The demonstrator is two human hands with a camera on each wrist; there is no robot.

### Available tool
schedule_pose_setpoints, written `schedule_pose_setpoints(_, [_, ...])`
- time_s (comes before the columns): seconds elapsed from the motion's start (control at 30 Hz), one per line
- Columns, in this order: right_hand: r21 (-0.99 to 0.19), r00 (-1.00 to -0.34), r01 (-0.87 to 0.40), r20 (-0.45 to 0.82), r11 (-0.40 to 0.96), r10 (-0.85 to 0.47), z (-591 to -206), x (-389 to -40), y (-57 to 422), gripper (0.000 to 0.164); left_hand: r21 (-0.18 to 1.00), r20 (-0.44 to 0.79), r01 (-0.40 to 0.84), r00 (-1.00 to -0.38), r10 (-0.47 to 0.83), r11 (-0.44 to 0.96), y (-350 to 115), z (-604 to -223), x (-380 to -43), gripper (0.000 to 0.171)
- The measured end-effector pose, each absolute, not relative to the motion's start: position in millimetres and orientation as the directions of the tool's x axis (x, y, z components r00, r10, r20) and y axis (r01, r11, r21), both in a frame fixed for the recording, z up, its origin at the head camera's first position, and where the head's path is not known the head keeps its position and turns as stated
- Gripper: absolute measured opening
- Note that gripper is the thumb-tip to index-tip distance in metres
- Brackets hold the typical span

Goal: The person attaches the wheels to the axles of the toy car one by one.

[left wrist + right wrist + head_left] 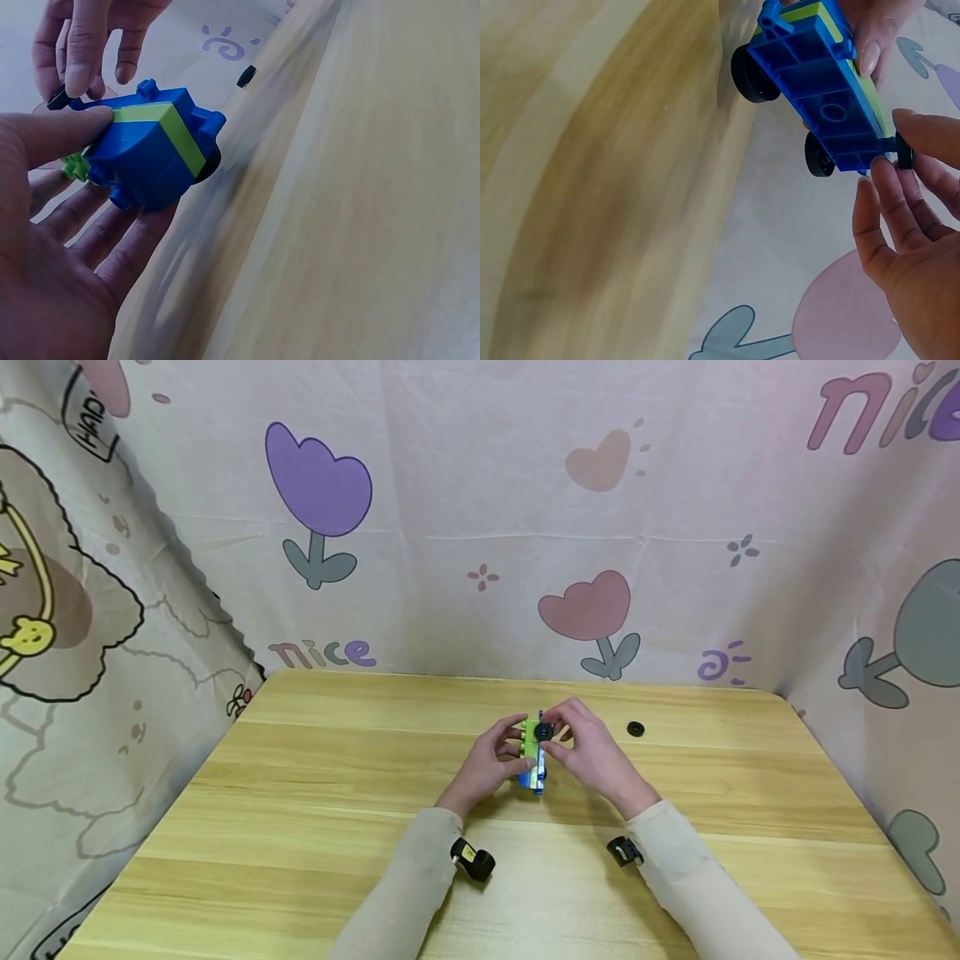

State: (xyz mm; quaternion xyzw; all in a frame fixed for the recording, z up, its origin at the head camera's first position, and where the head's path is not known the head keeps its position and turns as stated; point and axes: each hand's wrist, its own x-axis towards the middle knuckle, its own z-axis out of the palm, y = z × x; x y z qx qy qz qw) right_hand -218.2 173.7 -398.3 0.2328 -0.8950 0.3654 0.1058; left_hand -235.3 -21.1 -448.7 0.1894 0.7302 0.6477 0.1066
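My left hand point(487, 764) grips a blue and green toy car point(530, 752), thumb on one side and fingers on the other, above the table. Its ribbed blue underside faces the right wrist camera. On one long side two black wheels sit, one larger point(754, 75) and one smaller point(819, 155). With thumb and fingers my right hand point(592, 756) pinches another black wheel point(904, 151) against a blue axle peg at the car's far end. A bare blue peg point(845, 49) shows on the same side. Whether the pinched wheel is fully seated cannot be seen.
One loose black wheel point(636, 728) lies on the wooden table point(315, 810) to the right of my right hand. A printed cloth point(450, 468) hangs behind and beside the table. Both wrists carry small black cameras point(474, 862).
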Motion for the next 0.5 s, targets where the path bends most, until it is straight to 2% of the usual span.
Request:
schedule_pose_setpoints(0.23, [-0.603,-0.868,-0.496,0.365,0.625,-0.336,-398.0,-218.3,173.7,0.033,0.985,0.103,0.15,-0.902,0.42,0.082,-23.6,-421.6,-219.5,0.066])
schedule_pose_setpoints(0.5, [-0.64,-0.872,-0.489,0.358,0.593,-0.333,-397.8,-217.2,173.3,0.033,0.983,0.132,0.17,-0.909,0.395,0.064,-22.1,-454.6,-237.3,0.07])
